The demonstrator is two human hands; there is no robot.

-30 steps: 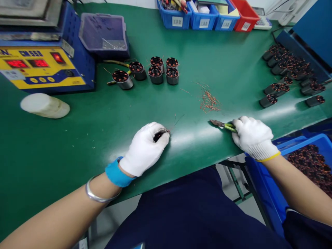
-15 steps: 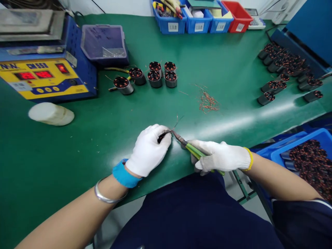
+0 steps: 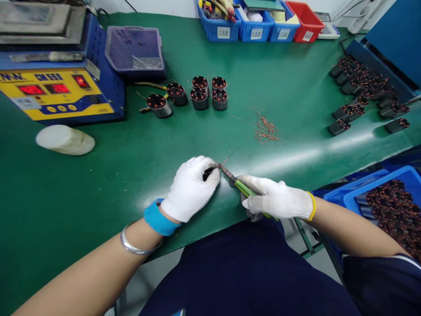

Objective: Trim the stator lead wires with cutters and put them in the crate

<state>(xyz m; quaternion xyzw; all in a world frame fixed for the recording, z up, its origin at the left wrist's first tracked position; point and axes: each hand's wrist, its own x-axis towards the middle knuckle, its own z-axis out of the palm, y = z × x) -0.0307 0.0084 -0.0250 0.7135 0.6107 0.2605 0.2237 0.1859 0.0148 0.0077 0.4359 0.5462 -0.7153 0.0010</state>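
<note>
My left hand (image 3: pixel 192 188), in a white glove with a blue wristband, is wrapped round a motor stator (image 3: pixel 208 174), a dark ring with copper windings that the fingers mostly hide. Thin wire ends (image 3: pixel 231 154) stick up from it. Gloved as well, my right hand (image 3: pixel 276 198) grips green-handled pliers (image 3: pixel 245 188). Their jaws meet the wires at the stator's edge, beside my left fingertips. Beyond the hands lies a heap of copper wire offcuts (image 3: pixel 266 129). Several stators (image 3: pixel 199 99) stand upright further back on the green table (image 3: pixel 131 197).
At the left is a yellow-fronted control unit (image 3: pixel 59 94) with a white cylinder (image 3: pixel 66 139) before it. A purple bin (image 3: pixel 134 66) and blue bins (image 3: pixel 223 33) line the back. More stators (image 3: pixel 339 126) stand at the right, above a blue crate (image 3: pixel 351 197) holding many others.
The plier handles have drawn closer together, and the wire ends lean further right. The whole view has shifted slightly. Both hands keep their holds.
</note>
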